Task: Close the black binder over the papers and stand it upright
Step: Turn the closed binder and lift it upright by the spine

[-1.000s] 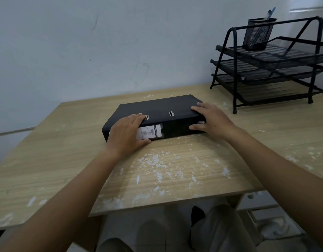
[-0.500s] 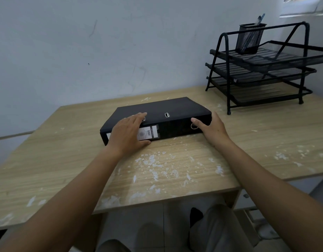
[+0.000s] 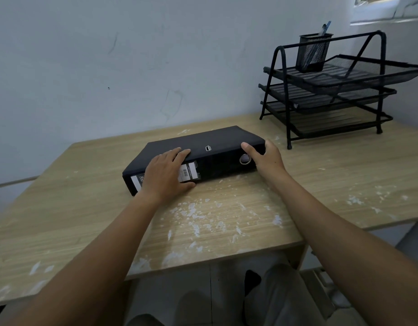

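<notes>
The black binder [image 3: 210, 142] lies flat and closed on the wooden desk [image 3: 85, 208], its spine with a white label and a metal ring hole facing me. No papers show. My left hand [image 3: 166, 175] rests over the spine's left part, fingers on the top cover and thumb against the spine's lower edge. My right hand [image 3: 265, 156] cups the binder's right end, thumb on the top edge by the ring hole, fingers around the corner.
A black three-tier wire tray rack [image 3: 332, 95] stands at the desk's back right, with a mesh pen cup [image 3: 312, 52] on its top tier. A pale wall runs close behind the desk. White scuffs mark the desk's near part.
My right hand has slid from on top of the binder's right end to around its right corner. The left hand has stayed on the spine. The view has shifted slightly.
</notes>
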Demonstrator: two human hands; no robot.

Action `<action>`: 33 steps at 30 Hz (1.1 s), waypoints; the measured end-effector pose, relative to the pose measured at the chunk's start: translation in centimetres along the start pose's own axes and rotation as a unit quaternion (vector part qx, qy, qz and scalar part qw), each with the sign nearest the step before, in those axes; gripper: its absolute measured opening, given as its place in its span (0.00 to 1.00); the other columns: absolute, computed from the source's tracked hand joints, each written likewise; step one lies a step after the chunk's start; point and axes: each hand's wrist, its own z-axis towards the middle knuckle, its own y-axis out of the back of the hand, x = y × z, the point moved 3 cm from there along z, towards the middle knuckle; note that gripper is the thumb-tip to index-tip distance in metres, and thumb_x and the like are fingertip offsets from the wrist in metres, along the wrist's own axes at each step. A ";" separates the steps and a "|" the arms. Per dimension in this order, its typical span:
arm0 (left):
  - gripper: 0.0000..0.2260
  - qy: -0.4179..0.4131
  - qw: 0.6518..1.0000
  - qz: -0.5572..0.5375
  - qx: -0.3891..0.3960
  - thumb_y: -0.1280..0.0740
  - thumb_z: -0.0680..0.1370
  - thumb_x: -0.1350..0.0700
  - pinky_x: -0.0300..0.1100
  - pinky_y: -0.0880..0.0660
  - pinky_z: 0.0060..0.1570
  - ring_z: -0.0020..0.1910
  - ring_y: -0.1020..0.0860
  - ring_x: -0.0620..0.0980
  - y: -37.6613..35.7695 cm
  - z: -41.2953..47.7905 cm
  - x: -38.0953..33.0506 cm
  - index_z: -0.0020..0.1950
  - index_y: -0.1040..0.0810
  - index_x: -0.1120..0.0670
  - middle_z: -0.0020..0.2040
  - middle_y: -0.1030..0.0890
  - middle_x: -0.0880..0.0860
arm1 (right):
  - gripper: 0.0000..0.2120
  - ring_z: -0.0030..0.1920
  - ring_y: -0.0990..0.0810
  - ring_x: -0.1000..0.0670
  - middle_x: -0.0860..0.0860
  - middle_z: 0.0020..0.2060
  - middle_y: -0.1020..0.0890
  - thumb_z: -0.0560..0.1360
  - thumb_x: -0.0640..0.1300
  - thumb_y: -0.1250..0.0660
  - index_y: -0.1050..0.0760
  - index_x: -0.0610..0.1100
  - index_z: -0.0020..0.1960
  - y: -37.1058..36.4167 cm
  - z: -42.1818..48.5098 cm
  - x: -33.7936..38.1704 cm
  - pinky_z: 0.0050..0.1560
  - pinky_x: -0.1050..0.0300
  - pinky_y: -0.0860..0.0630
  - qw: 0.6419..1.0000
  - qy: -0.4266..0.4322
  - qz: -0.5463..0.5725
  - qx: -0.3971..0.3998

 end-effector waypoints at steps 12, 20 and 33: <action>0.40 0.063 0.990 -0.063 -0.113 0.25 0.65 0.45 0.50 0.25 0.50 0.58 0.22 0.56 1.9 -1.3 1.6 0.72 0.36 0.54 0.63 0.23 0.54 | 0.17 0.39 0.25 0.55 0.52 0.39 0.22 0.72 0.53 0.27 0.28 0.41 0.47 0.4 0.8 10.9 0.35 0.69 0.32 0.983 0.162 -0.082 -0.018; 0.36 0.141 0.959 -0.166 -0.182 0.27 0.67 0.43 0.48 0.23 0.44 0.54 0.21 0.52 3.0 -2.0 1.9 0.71 0.35 0.50 0.60 0.21 0.51 | 0.27 0.60 0.28 0.45 0.48 0.56 0.24 0.69 0.61 0.28 0.24 0.44 0.60 -2.6 0.9 16.5 0.62 0.50 0.29 0.942 0.262 -0.193 -0.084; 0.37 0.247 0.885 -0.317 -0.237 0.24 0.64 0.43 0.46 0.23 0.46 0.53 0.22 0.47 4.1 -3.0 2.6 0.68 0.36 0.43 0.58 0.22 0.43 | 0.54 0.74 0.37 0.48 0.49 0.78 0.45 0.69 0.54 0.25 0.60 0.47 0.79 -10.7 -1.6 21.5 0.73 0.51 0.38 0.977 0.196 0.053 -0.059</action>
